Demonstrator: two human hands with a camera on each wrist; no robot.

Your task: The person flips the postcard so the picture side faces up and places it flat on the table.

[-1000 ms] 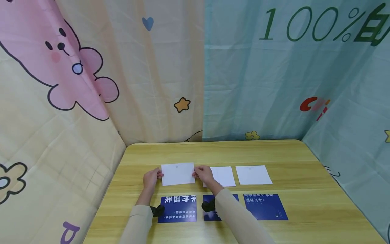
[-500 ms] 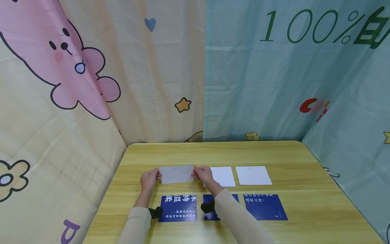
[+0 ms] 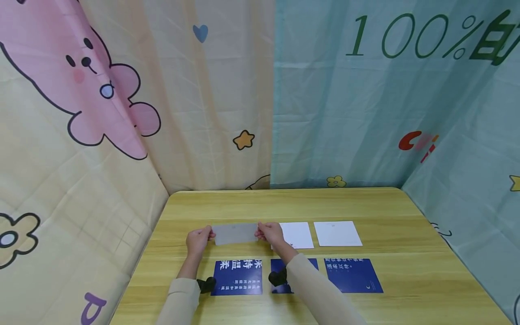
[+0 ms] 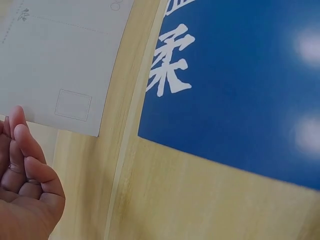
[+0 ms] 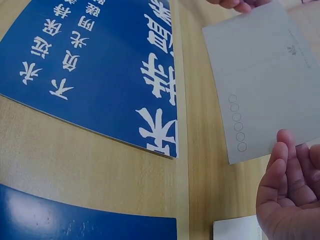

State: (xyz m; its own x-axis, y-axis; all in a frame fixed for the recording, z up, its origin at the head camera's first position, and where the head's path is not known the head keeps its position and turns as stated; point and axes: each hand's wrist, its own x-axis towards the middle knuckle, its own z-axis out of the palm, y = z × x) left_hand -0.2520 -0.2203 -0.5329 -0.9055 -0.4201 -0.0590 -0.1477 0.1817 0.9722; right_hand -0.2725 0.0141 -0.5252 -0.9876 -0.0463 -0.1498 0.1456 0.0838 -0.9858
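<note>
A postcard [image 3: 235, 234] is held by its two short edges between both hands, tilted and looking grey in the head view. My left hand [image 3: 197, 241] pinches its left edge; my right hand [image 3: 273, 234] pinches the right one. Printed circles and a stamp box show on the postcard [image 4: 65, 60] in the left wrist view. The right wrist view has the left hand's fingertips [image 5: 237, 5] at the far edge of that card. Closest below it lies a blue card [image 3: 237, 277] with white Chinese lettering. The thumbs are mostly hidden.
Two white cards, a middle one [image 3: 298, 235] partly behind the right hand and a right one [image 3: 338, 233], lie in the back row. In front, a blue card [image 3: 353, 276] lies right of another [image 3: 280, 287] half covered by the right forearm. Curtains enclose the wooden table [image 3: 300, 203].
The postcard has tipped, going from bright white to grey and appearing shorter in height. Both hands keep their hold, the left one shifting slightly to the left. The other cards stay put.
</note>
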